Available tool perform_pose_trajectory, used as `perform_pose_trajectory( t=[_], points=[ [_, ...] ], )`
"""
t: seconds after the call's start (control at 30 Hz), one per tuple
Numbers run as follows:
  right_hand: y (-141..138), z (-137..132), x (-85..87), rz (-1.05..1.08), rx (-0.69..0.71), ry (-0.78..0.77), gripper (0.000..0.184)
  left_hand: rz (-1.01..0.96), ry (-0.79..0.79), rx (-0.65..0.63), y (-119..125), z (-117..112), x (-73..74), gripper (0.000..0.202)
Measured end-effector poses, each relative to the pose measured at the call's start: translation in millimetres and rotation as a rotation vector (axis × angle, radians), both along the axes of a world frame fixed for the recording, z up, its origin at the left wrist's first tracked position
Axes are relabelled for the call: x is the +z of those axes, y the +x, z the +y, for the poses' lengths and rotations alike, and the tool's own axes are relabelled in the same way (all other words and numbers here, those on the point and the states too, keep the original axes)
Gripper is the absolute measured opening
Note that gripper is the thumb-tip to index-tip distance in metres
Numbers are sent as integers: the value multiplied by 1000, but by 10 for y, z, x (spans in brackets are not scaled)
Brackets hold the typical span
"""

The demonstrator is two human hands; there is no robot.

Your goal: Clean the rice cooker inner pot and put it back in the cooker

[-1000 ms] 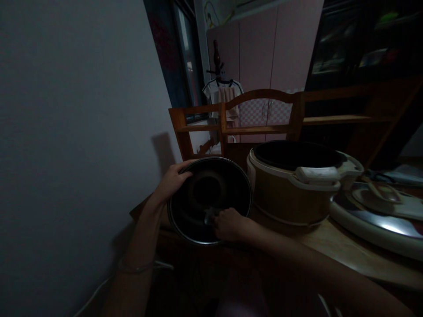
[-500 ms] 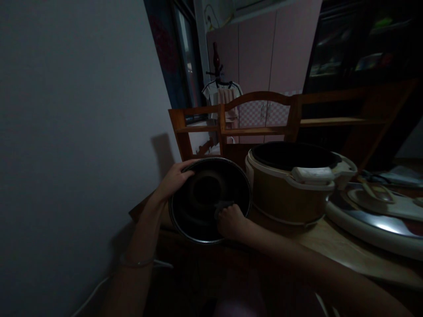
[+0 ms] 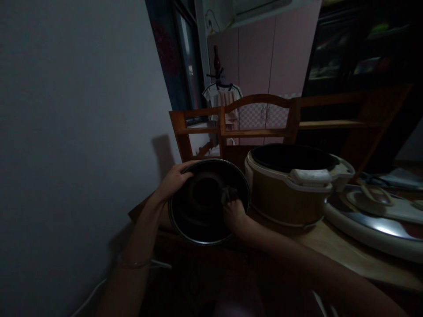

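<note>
A round dark inner pot [image 3: 201, 222] with a pale metal rim is tilted so its inside faces me. My left hand [image 3: 173, 182] grips its upper left rim, thumb inside and the other fingers behind the wall. Inside the pot on the right, my right hand [image 3: 235, 215] is closed around a crumpled grey cloth [image 3: 228, 193], which lies against the inner wall. The dim light hides the cloth's edges. Just right of the pot stands a cooker body [image 3: 287, 200] with a white rim and handle and a dark opening.
On the table [image 3: 330, 251] at the right lies a large white and silver lid [image 3: 380, 220]. A wooden shelf frame [image 3: 257, 131] runs along the back. The wall [image 3: 82, 132] closes off the left, with a white cable [image 3: 89, 297] low beside it.
My right hand and the cloth have moved up and slightly right along the pot's inside. My left hand keeps its hold on the rim.
</note>
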State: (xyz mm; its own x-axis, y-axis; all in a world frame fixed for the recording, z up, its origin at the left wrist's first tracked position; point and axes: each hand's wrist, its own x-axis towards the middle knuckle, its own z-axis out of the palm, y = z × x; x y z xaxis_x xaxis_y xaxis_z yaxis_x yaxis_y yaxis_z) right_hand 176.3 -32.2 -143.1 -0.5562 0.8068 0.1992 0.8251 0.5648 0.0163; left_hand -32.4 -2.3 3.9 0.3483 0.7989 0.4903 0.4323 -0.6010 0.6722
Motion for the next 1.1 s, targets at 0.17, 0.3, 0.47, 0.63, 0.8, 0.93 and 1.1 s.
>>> perform_pose_trajectory(
  t=[0.17, 0.3, 0.47, 0.63, 0.8, 0.93, 1.1],
  points=[
    [16, 76, -41, 52, -80, 77, 62, -28, -12, -9, 6, -18, -10, 52],
    [3, 215, -42, 111, -80, 129, 69, -28, -22, -14, -4, -17, -20, 53],
    [-36, 389, 63, 167, -37, 189, 76, -8, -10, -10, -7, -8, -6, 52],
    [-105, 468, 277, 223, -10, 279, 83, 2, -13, -74, 64, -79, 66, 50],
    [-205, 431, 434, 244, 58, 340, 80, 46, 20, -117, 158, -104, 120, 48],
    [-311, 452, 437, 250, 122, 360, 77, 62, 31, -113, 164, -43, 111, 51],
    [-426, 469, 380, 237, 187, 351, 75, 62, 24, -112, 160, -44, 110, 53]
  ],
)
